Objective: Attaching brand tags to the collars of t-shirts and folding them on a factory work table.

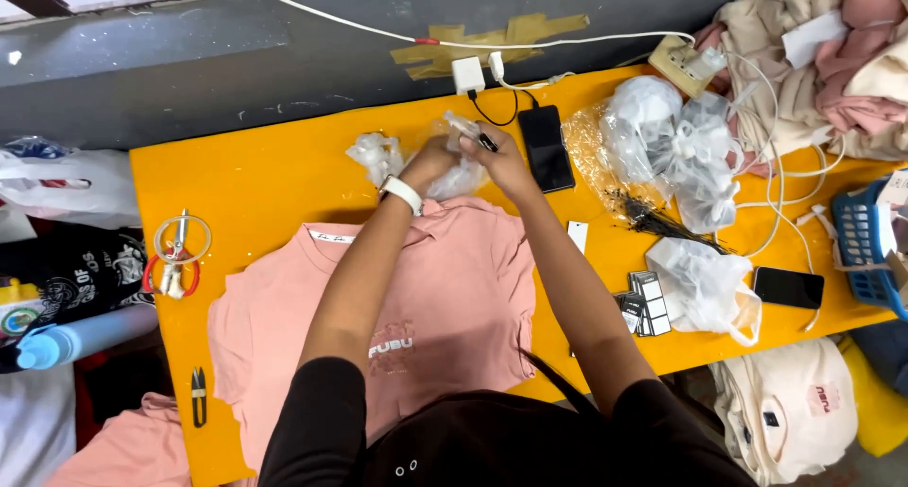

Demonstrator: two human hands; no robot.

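A salmon-pink cotton T-shirt (454,298) lies flat, front up, on the near part of the yellow table (255,184), its collar toward the far edge. Just beyond the collar both hands meet over a crumpled clear plastic bag (461,177): the left hand (427,162) closes on the film, and the right hand (503,158) pinches a small dark-tipped tool (479,139). The bag looks light, soft and slippery, best gripped by a bunched edge. A black phone (548,147) lies just right.
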